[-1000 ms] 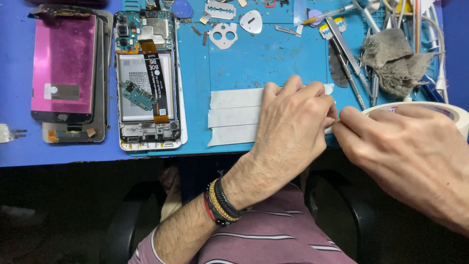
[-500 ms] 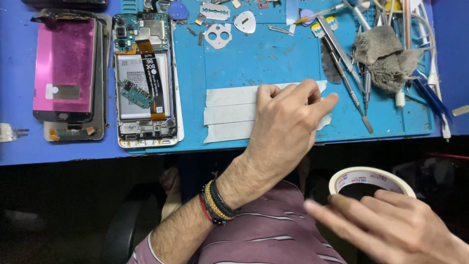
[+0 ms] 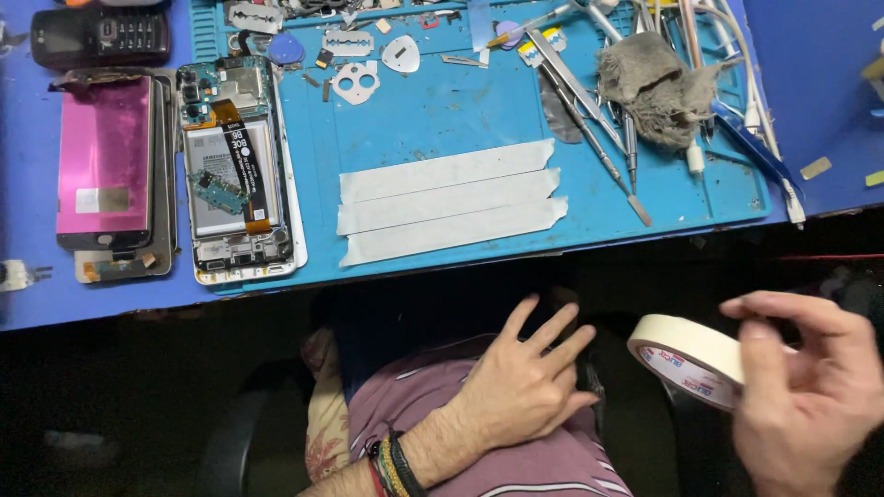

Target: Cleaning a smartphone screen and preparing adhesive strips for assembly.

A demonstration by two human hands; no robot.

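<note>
- Tape roll [image 3: 689, 361], cream-coloured, sits pinched in our right hand [image 3: 810, 396] below the tabletop [image 3: 810, 120] edge; our fingers hide its far side.
- Left hand [image 3: 520, 382] lies flat over our lap, fingers spread wide, holding nothing.
- Three tape strips [image 3: 451, 202] lie side by side on the blue mat [image 3: 442, 101], well apart from both hands.
- Opened phone [image 3: 235, 170] lies left of the strips, beside a pink screen panel [image 3: 103, 161].
- Tweezers [image 3: 589, 101] and a grey rag [image 3: 658, 83] crowd the mat's top right; we cannot make out the smaller tools, cut off by the frame's top edge.
</note>
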